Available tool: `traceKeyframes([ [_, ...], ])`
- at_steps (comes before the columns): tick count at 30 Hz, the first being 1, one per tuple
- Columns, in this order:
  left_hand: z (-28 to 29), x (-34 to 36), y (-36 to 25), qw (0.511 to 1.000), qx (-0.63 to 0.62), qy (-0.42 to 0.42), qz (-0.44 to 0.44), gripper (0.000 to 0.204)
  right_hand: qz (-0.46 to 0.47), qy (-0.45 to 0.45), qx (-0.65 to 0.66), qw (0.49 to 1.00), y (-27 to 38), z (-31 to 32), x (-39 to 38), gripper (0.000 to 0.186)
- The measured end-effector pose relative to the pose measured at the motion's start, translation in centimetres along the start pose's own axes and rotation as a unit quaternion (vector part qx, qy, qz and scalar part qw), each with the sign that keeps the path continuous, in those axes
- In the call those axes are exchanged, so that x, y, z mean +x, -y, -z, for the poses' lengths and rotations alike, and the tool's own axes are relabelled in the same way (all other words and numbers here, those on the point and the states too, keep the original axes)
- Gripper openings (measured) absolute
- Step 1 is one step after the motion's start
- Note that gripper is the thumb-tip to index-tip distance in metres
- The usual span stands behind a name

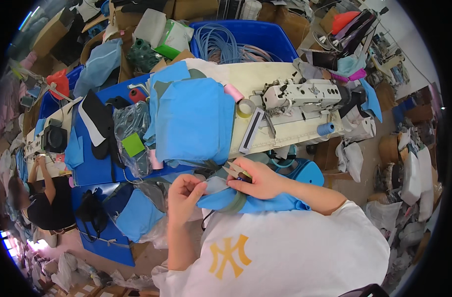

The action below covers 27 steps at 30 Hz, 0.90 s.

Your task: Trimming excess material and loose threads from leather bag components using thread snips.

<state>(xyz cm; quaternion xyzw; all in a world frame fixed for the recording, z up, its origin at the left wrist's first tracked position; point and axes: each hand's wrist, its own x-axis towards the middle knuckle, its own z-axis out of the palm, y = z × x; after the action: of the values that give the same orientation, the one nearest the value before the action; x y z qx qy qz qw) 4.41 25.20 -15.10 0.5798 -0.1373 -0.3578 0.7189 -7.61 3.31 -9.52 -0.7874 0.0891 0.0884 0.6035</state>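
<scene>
A blue fabric piece [265, 204] with a grey-green strap lies across my lap, close to my body. My left hand [184, 195] is closed, thumb and forefinger pinching the left edge of this piece beside a pale grey patch. Thread snips [232, 171] sit in my closed right hand [258, 178], their blades pointing left toward the other hand. That hand also rests against the top of the fabric. Just beyond my hands, a stack of blue fabric panels [191, 119] covers the table's front, with grey-green straps trailing from its near edge.
At right on the cream tabletop [245, 74] stands a white sewing machine [305, 94]. Around it are a blue thread spool [326, 129], a tape roll [245, 108] and a pink thread cone [233, 93]. A blue bin [280, 39] stands behind. Another person [50, 205] works at far left.
</scene>
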Motion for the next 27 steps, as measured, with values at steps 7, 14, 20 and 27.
traceKeyframes([
  [7, 1.7, -0.8, 0.4, 0.993, 0.103, 0.003, 0.051, 0.046, 0.102, -0.052, 0.015, 0.993, 0.7, 0.1, 0.8, 0.021],
  [14, -0.1, -0.2, -2.6, 0.994, -0.055, 0.014, -0.097, 0.09, 0.115, -0.084, 0.057, 0.988, 3.1, 0.7, 2.3, 0.018],
  [20, 1.3, 1.7, -3.6, 0.967, 0.135, -0.005, -0.217, 0.057, 0.124, -0.054, 0.053, 0.989, 5.4, 2.4, 3.2, 0.019],
  [27, 0.4, 2.6, -8.2, 0.874, 0.261, -0.073, -0.402, 0.021, 0.11, 0.039, 0.214, 0.97, 7.3, 3.4, 3.1, 0.023],
])
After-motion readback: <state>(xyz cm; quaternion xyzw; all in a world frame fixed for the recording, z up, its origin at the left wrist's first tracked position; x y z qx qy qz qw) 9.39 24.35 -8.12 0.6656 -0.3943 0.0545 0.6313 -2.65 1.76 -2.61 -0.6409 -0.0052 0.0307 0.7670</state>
